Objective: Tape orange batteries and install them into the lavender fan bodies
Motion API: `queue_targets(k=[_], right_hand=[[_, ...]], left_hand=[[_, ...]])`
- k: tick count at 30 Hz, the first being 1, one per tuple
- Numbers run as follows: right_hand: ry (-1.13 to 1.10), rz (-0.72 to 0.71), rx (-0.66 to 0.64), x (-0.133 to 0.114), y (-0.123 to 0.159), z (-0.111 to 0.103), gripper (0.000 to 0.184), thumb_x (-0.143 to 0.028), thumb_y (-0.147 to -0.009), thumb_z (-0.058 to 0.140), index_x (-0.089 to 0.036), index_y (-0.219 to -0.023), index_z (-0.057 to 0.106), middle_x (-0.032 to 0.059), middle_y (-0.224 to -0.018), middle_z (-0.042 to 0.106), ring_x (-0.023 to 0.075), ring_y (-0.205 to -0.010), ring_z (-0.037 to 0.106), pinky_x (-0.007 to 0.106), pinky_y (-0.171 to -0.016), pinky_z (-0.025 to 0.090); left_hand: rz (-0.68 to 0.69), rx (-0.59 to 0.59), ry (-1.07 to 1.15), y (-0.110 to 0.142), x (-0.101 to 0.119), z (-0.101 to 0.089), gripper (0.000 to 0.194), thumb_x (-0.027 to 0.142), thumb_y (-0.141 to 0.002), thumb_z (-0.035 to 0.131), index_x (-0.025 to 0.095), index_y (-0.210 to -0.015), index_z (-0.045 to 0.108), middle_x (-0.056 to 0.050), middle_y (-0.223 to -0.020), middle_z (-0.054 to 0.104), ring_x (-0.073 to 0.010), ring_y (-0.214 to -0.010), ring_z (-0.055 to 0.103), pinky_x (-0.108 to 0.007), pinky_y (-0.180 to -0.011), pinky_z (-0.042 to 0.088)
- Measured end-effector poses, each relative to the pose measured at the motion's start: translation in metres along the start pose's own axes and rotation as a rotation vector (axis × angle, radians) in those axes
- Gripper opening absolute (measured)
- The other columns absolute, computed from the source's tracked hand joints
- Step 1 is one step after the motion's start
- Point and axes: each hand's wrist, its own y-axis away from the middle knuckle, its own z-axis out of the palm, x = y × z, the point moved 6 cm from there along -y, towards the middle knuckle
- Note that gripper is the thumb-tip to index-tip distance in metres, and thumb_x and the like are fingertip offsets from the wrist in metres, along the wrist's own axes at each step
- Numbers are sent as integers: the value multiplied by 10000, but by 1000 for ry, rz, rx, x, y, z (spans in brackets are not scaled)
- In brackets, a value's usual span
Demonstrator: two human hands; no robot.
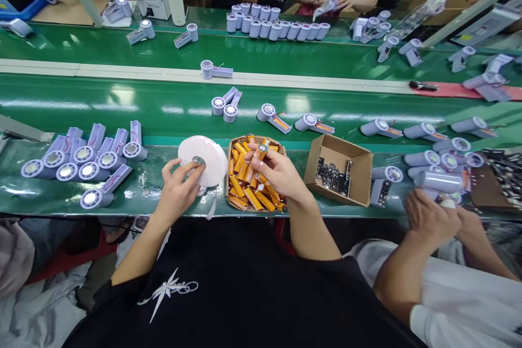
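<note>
My left hand [179, 187] is at a white roll of tape [210, 152], with fingers at its left edge and centre hole. A loose strip hangs from the roll's lower side over the table edge. In my right hand [281, 171] an orange battery [260, 153] is pinched between thumb and fingers, its metal end tilted up. Directly beneath is a cardboard box [227, 179] heaped with orange batteries [253, 198]; my fingers hide part of them.
An open cardboard box [359, 174] of small dark parts stands to the right. Several lavender fan bodies [93, 171] lie at left, more along the green belt [163, 103]. A co-worker's hands [432, 217] handle a fan body at right. Other people sit across.
</note>
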Motion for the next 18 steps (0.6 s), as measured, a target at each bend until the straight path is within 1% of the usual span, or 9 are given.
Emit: queue_targets(k=[2, 4, 7, 9, 11, 13, 15, 16, 18], right_hand=[[100, -3, -15, -8, 4, 3, 560, -613, -1008, 727, -268, -1448, 690, 76, -1140, 822, 278, -1087, 788, 407, -928, 664], [232, 8, -59, -14, 6, 6, 477, -546, -1035, 698, -281, -1432, 700, 49, -1006, 820, 280, -979, 789, 409, -877, 654], [471, -7, -148, -23, 4, 11, 209, -454, -1055, 681, -255, -1085, 740, 4, -789, 732, 230, -755, 697, 357, -768, 565], [573, -26, -204, -26, -1, 14, 238, -405, -1058, 686, -241, -888, 654, -23, -699, 647, 187, -673, 607, 327, -713, 476], [621, -27, -256, -27, -8, 15, 311, -380, -1047, 707, -234, -799, 591, -37, -662, 595, 161, -655, 558, 311, -690, 419], [573, -3, -285, -24, -14, 13, 352, -409, -1024, 740, -226, -762, 592, -43, -655, 585, 149, -654, 554, 301, -679, 416], [373, 39, -267, -18, -19, 12, 393, -510, -969, 798, -221, -763, 630, -43, -661, 607, 150, -651, 584, 299, -663, 466], [229, 62, -223, -15, -20, 12, 416, -568, -924, 836, -219, -782, 660, -38, -675, 635, 158, -655, 613, 305, -657, 505], [-62, 92, -71, -5, -20, 16, 482, -649, -804, 926, -214, -861, 726, -12, -745, 726, 190, -712, 701, 333, -683, 601]], left_hand=[[40, 1, -31, 0, 5, -2, 601, 75, -938, 695, 327, -1484, 711, -103, -1355, 772, -382, -1414, 499, -601, -1184, 513], [64, -6, -38, 1, 8, -3, 610, 70, -951, 685, 333, -1501, 709, -96, -1351, 779, -370, -1409, 473, -537, -1135, 563], [85, -54, -36, 0, 10, -2, 631, 85, -957, 677, 357, -1526, 708, -83, -1358, 785, -356, -1384, 484, -504, -1121, 586], [102, -98, -41, -1, 9, 1, 639, 83, -964, 652, 367, -1534, 709, -69, -1376, 787, -343, -1349, 519, -504, -1138, 583], [138, -120, -47, -4, 8, 0, 643, 73, -973, 631, 368, -1540, 707, -54, -1391, 788, -329, -1320, 544, -495, -1144, 588], [183, -118, -51, -9, 8, -3, 651, 72, -982, 629, 376, -1555, 694, -37, -1400, 787, -321, -1305, 554, -501, -1164, 587], [210, -118, -50, -14, 8, -7, 657, 83, -993, 639, 394, -1571, 676, -19, -1409, 781, -326, -1322, 553, -556, -1237, 545], [205, -121, -52, -16, 8, -8, 653, 96, -999, 646, 402, -1575, 670, -15, -1410, 778, -334, -1338, 551, -603, -1284, 500], [174, -131, -50, -20, 9, -9, 618, 147, -1009, 674, 401, -1572, 671, -27, -1396, 774, -358, -1373, 544, -698, -1351, 388]])
